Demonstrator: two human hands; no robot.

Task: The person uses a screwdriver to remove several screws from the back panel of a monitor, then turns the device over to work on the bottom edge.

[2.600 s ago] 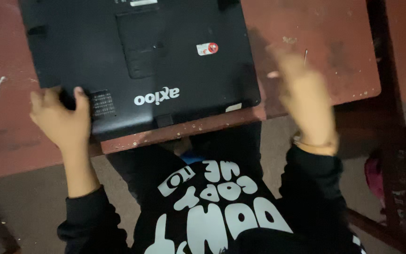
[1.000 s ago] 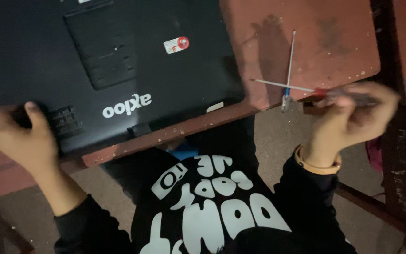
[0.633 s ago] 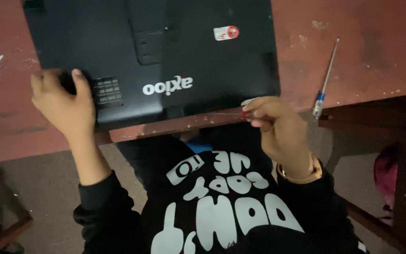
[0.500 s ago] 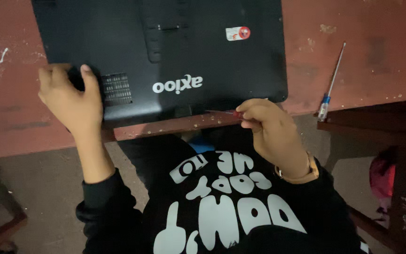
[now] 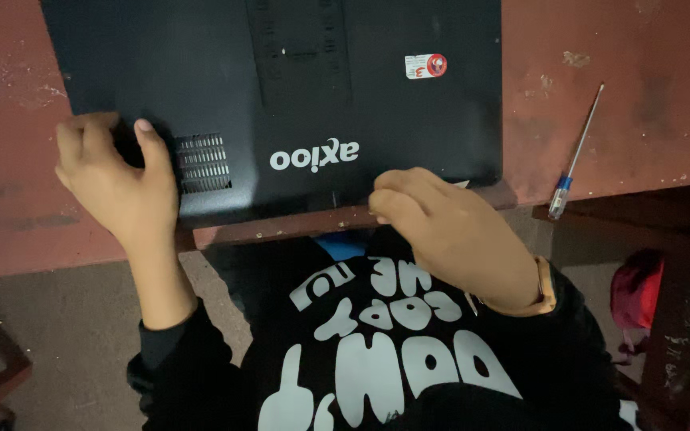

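**Both hands on the near edge of the upturned laptop, screwdriver lying off to the right**

Nearest to me is my own dark printed top, then the two hands at the front lip of the desk. My right hand sits curled at the laptop's near edge, close to its right corner, knuckles up and fingers bunched together; whether anything is pinched under them I cannot tell, since the fingertips are hidden from this view. My left hand lies on the laptop's near left corner, partly open, thumb pressed flat on the black shell just beside the vent grille, the other fingers bent over the corner. It grips nothing loose, only braces the case.

The laptop lies bottom side up, its long axis running left to right across the red-brown desk, its near edge reaching the desk's front lip. It stretches away from both hands, towards the far side.

The screwdriver lies on the desk to the right of the laptop, apart from it, its shaft pointing away from me and slightly rightward, handle end nearest. It is up and to the right of my right hand, clearly the nearer hand to it.

Count: one laptop, one screwdriver, one vent grille, one small sticker on the far right of the shell
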